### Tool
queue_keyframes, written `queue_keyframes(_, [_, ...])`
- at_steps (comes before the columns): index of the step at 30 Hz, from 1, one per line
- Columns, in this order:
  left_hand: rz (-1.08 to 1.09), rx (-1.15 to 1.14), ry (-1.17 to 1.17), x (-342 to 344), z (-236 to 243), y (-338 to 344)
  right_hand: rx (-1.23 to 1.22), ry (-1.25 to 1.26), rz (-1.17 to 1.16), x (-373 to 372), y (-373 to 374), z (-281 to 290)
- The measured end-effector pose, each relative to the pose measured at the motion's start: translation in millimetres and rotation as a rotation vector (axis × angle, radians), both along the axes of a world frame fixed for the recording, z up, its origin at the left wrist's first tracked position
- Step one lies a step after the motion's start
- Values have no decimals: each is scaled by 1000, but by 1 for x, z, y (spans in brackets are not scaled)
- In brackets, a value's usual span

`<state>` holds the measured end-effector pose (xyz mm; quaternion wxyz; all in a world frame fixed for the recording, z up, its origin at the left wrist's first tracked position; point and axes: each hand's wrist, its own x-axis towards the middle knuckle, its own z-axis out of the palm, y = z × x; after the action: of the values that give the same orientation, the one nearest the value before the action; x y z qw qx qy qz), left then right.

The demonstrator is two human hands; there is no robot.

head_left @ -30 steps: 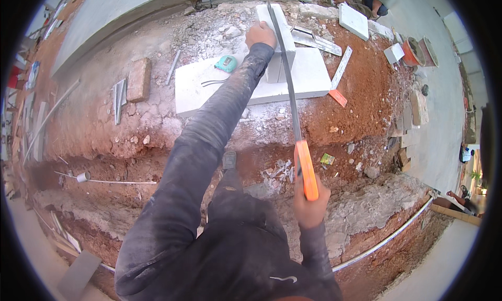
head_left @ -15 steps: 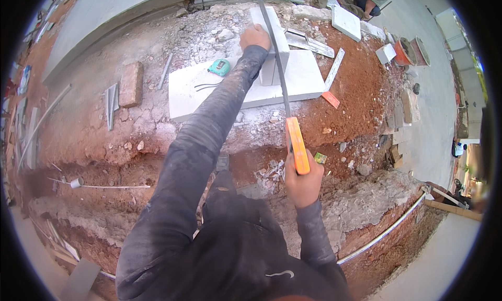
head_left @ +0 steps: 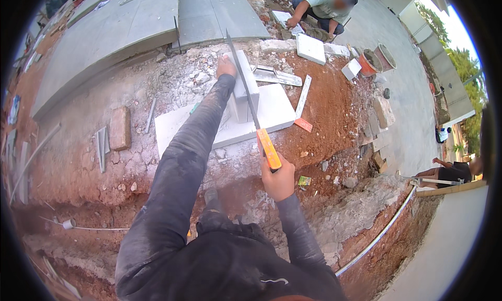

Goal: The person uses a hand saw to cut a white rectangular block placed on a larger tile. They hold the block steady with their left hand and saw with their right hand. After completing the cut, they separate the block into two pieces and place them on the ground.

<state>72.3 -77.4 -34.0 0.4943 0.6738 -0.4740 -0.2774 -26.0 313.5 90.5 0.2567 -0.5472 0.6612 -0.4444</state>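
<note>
My right hand (head_left: pixel 278 179) is wrapped round the orange handle of a hand saw (head_left: pixel 269 150). The saw's long dark blade runs away from me along the top of an upright white block (head_left: pixel 244 84), and its tip sticks out past the far end. At that block's far left side, my left hand (head_left: pixel 226 67) grips its edge, with the fingertips partly hidden. The upright block rests on a wider white slab (head_left: pixel 274 112) lying flat on the rubble. A green tape measure (head_left: pixel 194 108) is mostly covered by my left forearm.
Right of the slab lie a metal trowel-like tool (head_left: pixel 280 77) and a try square (head_left: pixel 303 103). A brick (head_left: pixel 121 128) and metal strips (head_left: pixel 101 148) are at left. A trench runs below me. Another person (head_left: pixel 319 13) squats at far right near buckets (head_left: pixel 369 63).
The view has tilted up, so the scene sits lower and further left in the picture. The saw has slid forward along the block, its handle now closer to it. My left hand stays at the block.
</note>
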Motion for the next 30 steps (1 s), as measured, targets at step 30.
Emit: queue_keyframes(30, [-93,25,15,-14,29,30,129,65,-44,29,-26,29])
